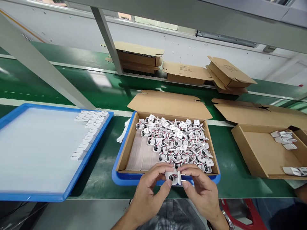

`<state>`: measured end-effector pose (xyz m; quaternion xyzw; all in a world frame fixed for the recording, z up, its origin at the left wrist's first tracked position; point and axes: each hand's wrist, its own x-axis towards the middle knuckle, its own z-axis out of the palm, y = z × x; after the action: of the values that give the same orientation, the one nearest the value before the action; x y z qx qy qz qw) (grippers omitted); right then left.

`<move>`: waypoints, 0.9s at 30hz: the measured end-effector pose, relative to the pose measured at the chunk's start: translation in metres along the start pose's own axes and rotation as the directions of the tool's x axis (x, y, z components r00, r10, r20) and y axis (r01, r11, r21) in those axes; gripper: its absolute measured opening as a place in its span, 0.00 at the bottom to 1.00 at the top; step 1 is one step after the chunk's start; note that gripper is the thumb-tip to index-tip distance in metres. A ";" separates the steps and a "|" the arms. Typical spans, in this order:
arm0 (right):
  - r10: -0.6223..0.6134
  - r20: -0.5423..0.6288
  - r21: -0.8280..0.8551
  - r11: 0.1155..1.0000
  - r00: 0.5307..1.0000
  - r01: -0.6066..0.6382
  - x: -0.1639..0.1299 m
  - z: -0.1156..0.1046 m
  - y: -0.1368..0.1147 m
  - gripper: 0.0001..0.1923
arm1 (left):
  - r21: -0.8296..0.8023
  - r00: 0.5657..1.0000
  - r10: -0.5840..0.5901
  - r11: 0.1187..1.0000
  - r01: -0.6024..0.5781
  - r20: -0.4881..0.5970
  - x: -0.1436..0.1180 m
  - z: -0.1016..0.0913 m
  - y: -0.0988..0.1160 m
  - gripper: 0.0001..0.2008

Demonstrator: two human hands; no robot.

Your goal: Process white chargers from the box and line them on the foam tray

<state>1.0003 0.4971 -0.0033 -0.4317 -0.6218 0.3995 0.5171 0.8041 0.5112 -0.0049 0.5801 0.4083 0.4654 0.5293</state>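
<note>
At the far left lies a wide blue tray [14, 115] with a pale liner; along its right edge runs one curved row of small white covers [88, 134], too closely packed to count exactly. Just right of the tray, on the green belt [103, 92], lies something white and soft [122, 134], partly hidden by the next box; what it is cannot be told. In the middle stands one open cardboard box [141, 156] set in a second blue tray [134, 179]; its flap is folded back, and its right part is heaped with small white plug housings [177, 137] with red and black wires, far too many to count; its left part shows bare cardboard. Just in front of that box the left hand [146, 191] and the right hand [203, 191] meet, fingertips together, both pinching one small white plug part [174, 176] held over the tray's near rim. Behind, across the belt, sit three groups of folded cardboard boxes [187, 72]. At the right stands one more open box [259, 153] with a few white pieces [285, 140] in its far corner and at its right edge; a flat sheet of cardboard [259, 113] lies behind it.
</note>
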 end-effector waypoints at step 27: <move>-0.376 0.103 -0.460 0.803 0.921 0.379 0.000 0.000 -0.001 0.26 | 0.050 0.997 0.074 0.996 -0.074 -0.003 0.004 -0.003 -0.004 0.14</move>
<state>1.0000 0.4966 -0.0020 -0.4104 -0.7751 0.1268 0.4634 0.8023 0.5161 -0.0081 0.6069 0.3993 0.4757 0.4959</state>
